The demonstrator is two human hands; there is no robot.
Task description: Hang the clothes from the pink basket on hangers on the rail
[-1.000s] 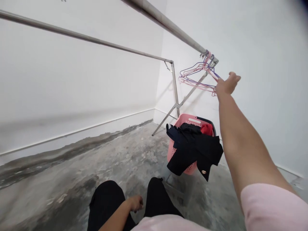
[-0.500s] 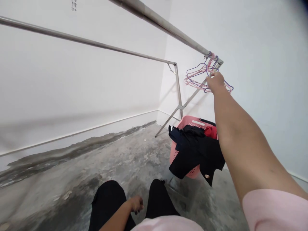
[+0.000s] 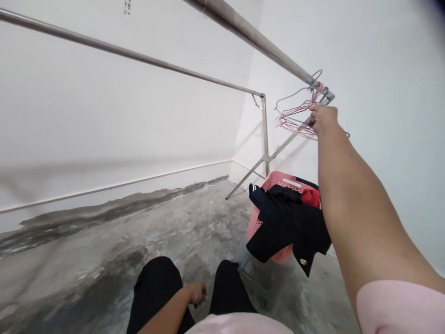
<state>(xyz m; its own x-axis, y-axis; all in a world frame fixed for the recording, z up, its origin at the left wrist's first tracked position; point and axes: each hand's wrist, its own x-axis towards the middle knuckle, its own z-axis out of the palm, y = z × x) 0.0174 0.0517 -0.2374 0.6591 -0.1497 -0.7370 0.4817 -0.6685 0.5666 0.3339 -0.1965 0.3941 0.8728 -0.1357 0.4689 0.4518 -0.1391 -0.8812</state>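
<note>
My right hand [image 3: 323, 119] reaches out to the far end of the near rail and is closed on a purple clothes hanger [image 3: 290, 96]. The hook of this hanger stands above the rail, higher than the other hooks. Several pink and purple hangers [image 3: 295, 131] hang in a bunch just behind my fingers, partly covered by them. My left hand [image 3: 198, 293] hangs between my knees with its fingers curled in and nothing visible in it.
A metal drying rack [image 3: 266, 134] with two long rails [image 3: 146, 58] runs along the white wall. Under its far end stands a pink laundry basket [image 3: 255, 227], heaped with dark clothes [image 3: 288, 222] and a red cloth [image 3: 310, 197]. The concrete floor [image 3: 194, 227] is stained.
My right hand has raised the purple hanger, so its hook has risen above the rail. The view has shifted slightly; my left hand stays in place.
</note>
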